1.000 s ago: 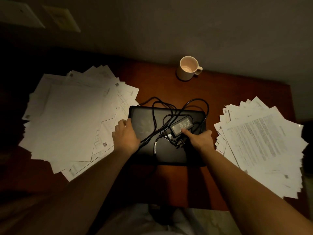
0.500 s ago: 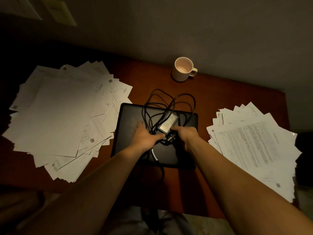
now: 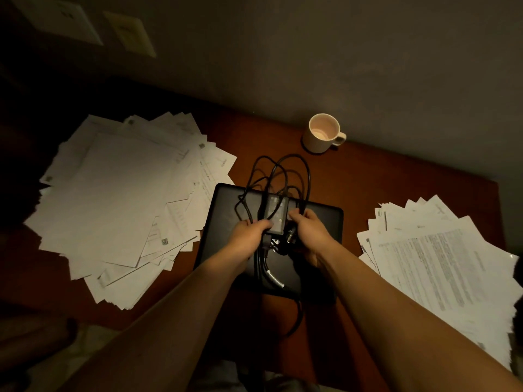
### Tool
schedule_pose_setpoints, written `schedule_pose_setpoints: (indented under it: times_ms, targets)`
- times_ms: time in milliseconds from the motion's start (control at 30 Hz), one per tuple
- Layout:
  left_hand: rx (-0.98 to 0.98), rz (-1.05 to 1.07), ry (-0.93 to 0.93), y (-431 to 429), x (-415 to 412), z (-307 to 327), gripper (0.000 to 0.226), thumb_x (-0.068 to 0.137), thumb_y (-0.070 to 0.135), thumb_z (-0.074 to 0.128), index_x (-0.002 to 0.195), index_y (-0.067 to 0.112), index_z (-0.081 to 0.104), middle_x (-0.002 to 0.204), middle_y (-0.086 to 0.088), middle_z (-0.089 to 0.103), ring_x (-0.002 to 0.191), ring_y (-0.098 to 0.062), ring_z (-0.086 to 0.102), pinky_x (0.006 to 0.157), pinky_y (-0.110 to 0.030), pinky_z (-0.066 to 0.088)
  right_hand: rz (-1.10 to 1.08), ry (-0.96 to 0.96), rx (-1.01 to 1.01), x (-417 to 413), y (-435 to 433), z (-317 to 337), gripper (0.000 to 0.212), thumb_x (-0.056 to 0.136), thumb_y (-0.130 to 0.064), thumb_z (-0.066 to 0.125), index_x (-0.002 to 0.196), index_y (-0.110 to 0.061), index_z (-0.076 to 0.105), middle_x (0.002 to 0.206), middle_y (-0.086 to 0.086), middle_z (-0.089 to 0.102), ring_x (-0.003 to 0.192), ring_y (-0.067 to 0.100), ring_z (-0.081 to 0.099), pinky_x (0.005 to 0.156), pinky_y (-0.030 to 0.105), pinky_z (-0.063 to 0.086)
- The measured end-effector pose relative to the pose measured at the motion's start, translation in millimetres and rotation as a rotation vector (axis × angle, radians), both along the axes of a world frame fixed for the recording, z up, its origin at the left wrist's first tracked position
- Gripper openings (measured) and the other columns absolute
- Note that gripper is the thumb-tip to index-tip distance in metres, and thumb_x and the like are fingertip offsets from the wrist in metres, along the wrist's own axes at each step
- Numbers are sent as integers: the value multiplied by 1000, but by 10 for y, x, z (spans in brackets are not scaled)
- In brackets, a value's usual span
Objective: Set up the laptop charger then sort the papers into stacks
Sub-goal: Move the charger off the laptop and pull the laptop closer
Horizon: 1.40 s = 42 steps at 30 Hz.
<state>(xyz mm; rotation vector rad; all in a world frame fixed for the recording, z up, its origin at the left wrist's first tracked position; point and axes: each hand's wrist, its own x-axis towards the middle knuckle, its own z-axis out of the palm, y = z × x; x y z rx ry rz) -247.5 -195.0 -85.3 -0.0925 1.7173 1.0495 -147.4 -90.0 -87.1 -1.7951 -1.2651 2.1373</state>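
A closed black laptop (image 3: 226,210) lies in the middle of the reddish-brown desk (image 3: 382,188). Above its lid, the black charger brick (image 3: 276,212) is held up with its tangled black cable (image 3: 283,171) looping toward the wall. My left hand (image 3: 249,236) grips the brick's near end and the cable beside it. My right hand (image 3: 310,230) grips the cable and plug on the brick's right. More cable (image 3: 271,275) hangs below my hands over the lid. One loose spread of white papers (image 3: 119,199) lies left of the laptop, and another spread of printed papers (image 3: 441,250) lies right.
A cream mug (image 3: 322,134) stands on a dark coaster near the wall, behind the laptop. Two wall plates (image 3: 130,32) sit on the wall at upper left. The desk's front edge runs just under my forearms.
My left hand left the laptop's left edge and joined my right hand on the charger. Both hands lifted the brick and cable off the lid.
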Motion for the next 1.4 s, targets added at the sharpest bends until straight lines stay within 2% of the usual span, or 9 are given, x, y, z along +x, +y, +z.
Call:
schedule_pose_setpoints:
  times_ms: [233,400,633,700,833,967,1067,1167,1400]
  targets:
    - [86,20,-15,-47,-198,87,40,89,32,69,122,12,57,106,-12,72,89,-29,73,76,-42,61,4,149,-104,-183,-88,81,27,103,-38,51,126,-23,55,105,9,73,82,28,71,68,37,57]
    - [153,18,5,-229,-599,373,30,90,29,71,117,17,61,100,-10,77,90,-27,75,73,-39,60,46,231,-164,-565,-193,241,49,98,-48,56,138,-20,51,118,17,71,97,41,73,81,55,60]
    - [120,24,141,-639,-1462,693,38,90,37,71,118,13,62,96,-8,77,84,-23,75,74,-37,60,146,342,-241,-1354,-504,482,41,102,-39,52,135,-15,52,113,17,74,101,37,73,81,49,61]
    - [96,45,173,-755,-1703,717,34,91,37,70,114,14,62,93,-6,78,82,-22,75,73,-37,61,205,325,-199,-1593,-602,512,36,103,-31,53,132,-10,54,109,15,75,96,33,75,83,49,61]
    - [-15,43,265,-906,-2133,524,40,89,37,71,120,14,62,100,-8,75,85,-24,74,77,-43,62,328,181,-48,-2061,-770,399,33,98,-22,62,128,-9,53,93,4,71,75,16,70,64,33,57]
    - [-203,-108,413,-1012,-2386,193,61,84,37,75,134,9,56,123,-11,67,105,-26,66,90,-34,54,621,-29,239,-2340,-850,130,18,97,-21,63,110,-9,57,104,11,67,90,24,65,90,42,54]
    - [-214,-140,441,-1009,-2448,64,88,84,37,78,153,6,31,150,-14,47,132,-29,50,101,-30,43,814,-170,476,-2415,-783,-102,45,95,-32,64,129,-5,53,125,21,60,112,38,61,96,44,52]
    - [-252,-170,549,-971,-2453,8,112,84,41,77,159,8,1,164,-15,19,149,-31,25,119,-38,25,880,-181,532,-2435,-710,-119,53,94,-35,64,137,-8,50,128,22,58,113,40,59,97,46,51]
    - [-412,-457,973,-697,-2266,180,102,90,60,58,159,14,0,167,-12,-2,154,-28,-4,122,-49,4,1104,-251,717,-2135,-431,127,65,101,-39,55,156,-17,30,154,17,39,139,35,40,113,42,36]
